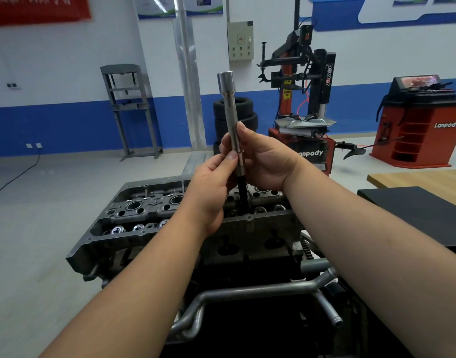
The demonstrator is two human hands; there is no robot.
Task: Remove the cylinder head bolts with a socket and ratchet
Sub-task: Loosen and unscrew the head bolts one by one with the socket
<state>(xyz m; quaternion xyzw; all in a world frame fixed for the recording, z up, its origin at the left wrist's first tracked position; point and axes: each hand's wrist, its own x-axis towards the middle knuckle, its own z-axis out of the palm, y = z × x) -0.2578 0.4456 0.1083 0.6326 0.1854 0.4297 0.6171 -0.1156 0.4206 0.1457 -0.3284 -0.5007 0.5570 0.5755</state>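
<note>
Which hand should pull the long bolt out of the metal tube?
Probably the left hand: its fingers pinch at the tube's lower end, nearest the dark bolt. The right hand grips the tube itself.

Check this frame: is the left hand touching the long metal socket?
Touching. The head view shows the left hand thumb pressed on the socket, with the right hand gripping it behind.

Both bare forearms reach forward from the bottom corners and meet in the middle. The left hand (pixel 211 187) is raised with its wrist bent, thumb and fingers (pixel 230 155) pinching a metal rod (pixel 232 125) that stands nearly upright. The right hand (pixel 263 156) wraps the same rod from the other side, thumb tip pressed against it, just above the left thumb.
</note>
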